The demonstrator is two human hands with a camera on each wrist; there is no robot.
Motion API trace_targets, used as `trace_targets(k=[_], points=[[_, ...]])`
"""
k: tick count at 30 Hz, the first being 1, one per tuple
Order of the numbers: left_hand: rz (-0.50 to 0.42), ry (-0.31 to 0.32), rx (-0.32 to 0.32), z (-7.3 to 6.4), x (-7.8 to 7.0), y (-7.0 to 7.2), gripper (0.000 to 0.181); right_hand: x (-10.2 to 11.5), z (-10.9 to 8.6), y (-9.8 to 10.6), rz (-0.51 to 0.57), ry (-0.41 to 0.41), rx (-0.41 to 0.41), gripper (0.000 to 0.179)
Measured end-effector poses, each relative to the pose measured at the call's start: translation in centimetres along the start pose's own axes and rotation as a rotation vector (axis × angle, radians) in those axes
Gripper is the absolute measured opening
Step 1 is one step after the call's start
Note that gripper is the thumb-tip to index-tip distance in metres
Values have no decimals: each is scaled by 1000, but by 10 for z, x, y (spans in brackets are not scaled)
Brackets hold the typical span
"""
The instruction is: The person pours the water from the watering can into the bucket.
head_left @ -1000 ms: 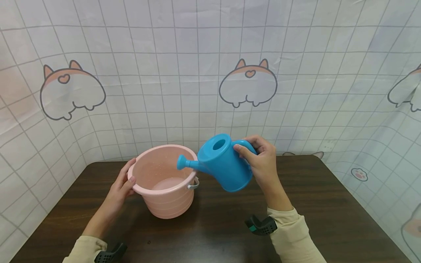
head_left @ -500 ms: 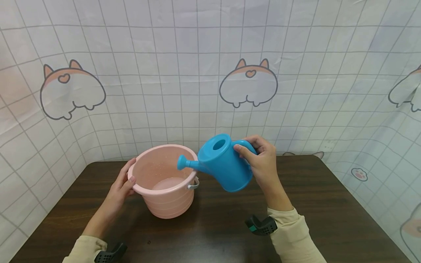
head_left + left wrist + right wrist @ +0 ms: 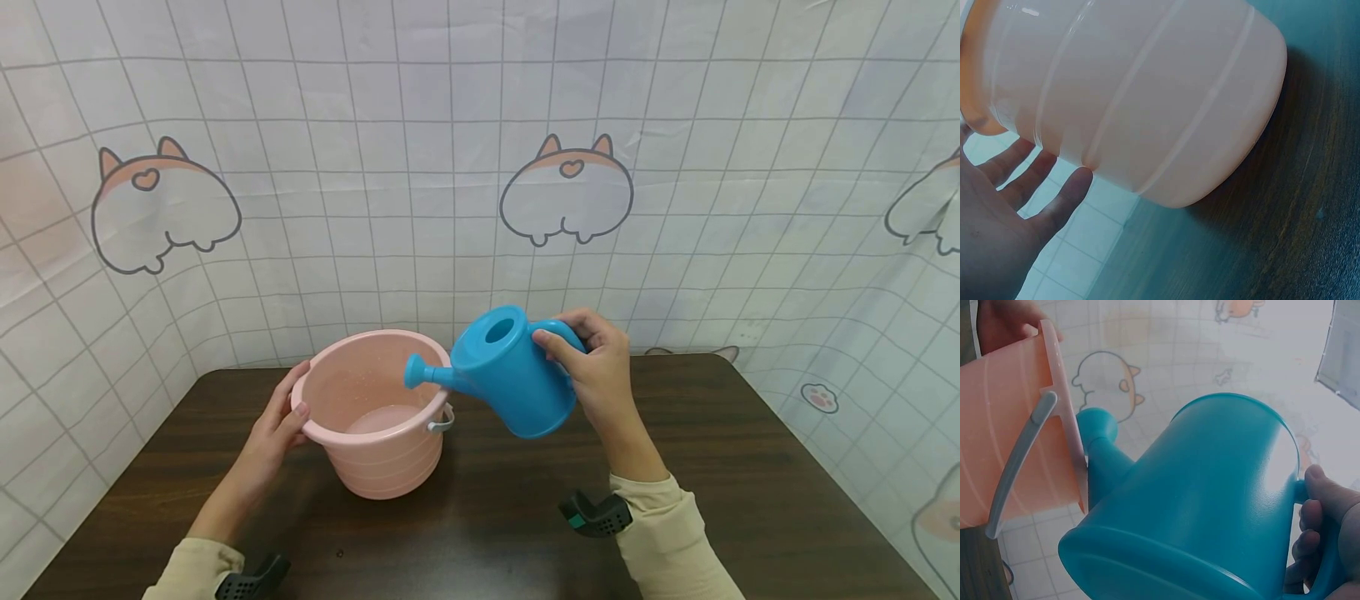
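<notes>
A pink bucket [image 3: 386,462] stands on the dark wooden table. My left hand [image 3: 273,429] holds its left rim, thumb over the edge; in the left wrist view, several fingers [image 3: 1063,200] press against the outer wall. By its handle, my right hand [image 3: 596,358] grips a blue watering can [image 3: 517,375]. The can hangs above the table, tilted left, its spout [image 3: 431,372] reaching over the bucket's right rim. Small droplets dot the bucket's inner wall. A pale round patch shows at its bottom; whether liquid covers it, I cannot tell.
The bucket's grey handle [image 3: 1022,462] hangs down on the side near the can. Behind the table [image 3: 480,542] rises a white gridded sheet [image 3: 360,192] with cartoon animal prints. Black wrist devices sit at both sleeves.
</notes>
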State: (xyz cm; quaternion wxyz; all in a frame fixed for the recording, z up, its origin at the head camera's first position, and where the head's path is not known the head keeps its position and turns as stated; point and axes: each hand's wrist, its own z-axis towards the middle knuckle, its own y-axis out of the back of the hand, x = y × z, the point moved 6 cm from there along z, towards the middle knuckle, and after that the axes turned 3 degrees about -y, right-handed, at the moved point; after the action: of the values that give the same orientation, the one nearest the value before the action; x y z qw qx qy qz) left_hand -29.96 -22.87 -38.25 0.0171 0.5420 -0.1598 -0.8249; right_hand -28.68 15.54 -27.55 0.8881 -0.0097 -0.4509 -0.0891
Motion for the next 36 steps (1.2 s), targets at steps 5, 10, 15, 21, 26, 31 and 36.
trace_targets(k=[5,10,15,21,26,31,36], points=[[4,-16,8,0,0,0,52,1,0,0,0,5,0,16],[-4,-27,12,-1,-1,0,52,1,0,0,-13,9,8,18],[-16,-33,11,0,-2,0,52,1,0,0,-19,17,18,20],[-17,-43,15,0,-2,0,52,1,0,1,-12,11,9,18],[-14,-17,16,-1,-1,0,52,4,-1,0,-13,-11,2,18],[-13,25,2,-1,1,0,51,4,-1,0,-29,-6,21,20],[-9,25,0,-1,1,1,51,1,-1,0,-30,5,27,20]])
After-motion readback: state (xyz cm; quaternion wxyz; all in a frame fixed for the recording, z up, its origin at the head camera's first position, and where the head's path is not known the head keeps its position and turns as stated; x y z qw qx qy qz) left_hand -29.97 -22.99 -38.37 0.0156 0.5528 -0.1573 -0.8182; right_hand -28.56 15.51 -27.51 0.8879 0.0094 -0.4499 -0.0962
